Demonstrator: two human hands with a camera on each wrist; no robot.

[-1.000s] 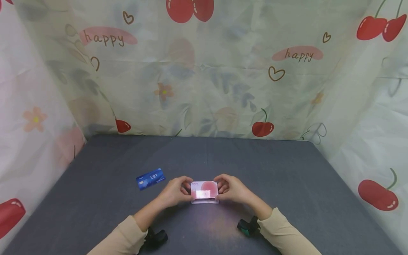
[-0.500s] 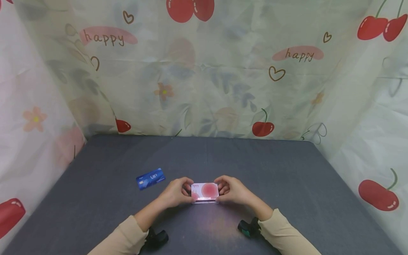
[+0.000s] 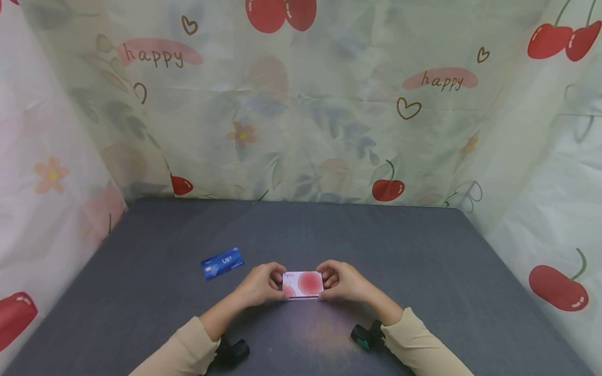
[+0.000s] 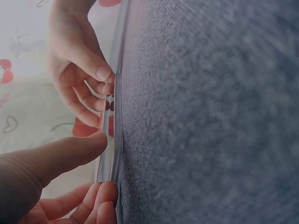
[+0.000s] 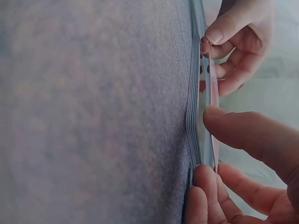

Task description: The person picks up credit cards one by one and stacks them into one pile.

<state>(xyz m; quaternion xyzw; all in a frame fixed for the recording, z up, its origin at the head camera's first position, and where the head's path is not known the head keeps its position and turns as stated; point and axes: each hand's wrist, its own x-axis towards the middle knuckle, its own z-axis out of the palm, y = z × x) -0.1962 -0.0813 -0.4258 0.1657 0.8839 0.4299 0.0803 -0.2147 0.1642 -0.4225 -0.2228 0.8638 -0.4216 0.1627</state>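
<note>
A white and pink card lies level between both hands, near the middle of the table's front part. My left hand pinches its left end between thumb and fingers. The right hand grips the opposite end the same way. Both wrist views show this card edge-on, slightly apart from a stack of thin cards that sits on the table. Fingertips of both hands touch or nearly touch the stack's ends; the exact contact is partly hidden.
To the left of the hands, a blue VIP card lies flat and angled on the dark grey table. A patterned curtain with cherries closes off the back and sides. Black wrist devices hang beneath the sleeves.
The pink card has shifted slightly down and toward me in the head view, narrowing the gap below its near edge. Bright glare on its face has gone. The blue card stays put.
</note>
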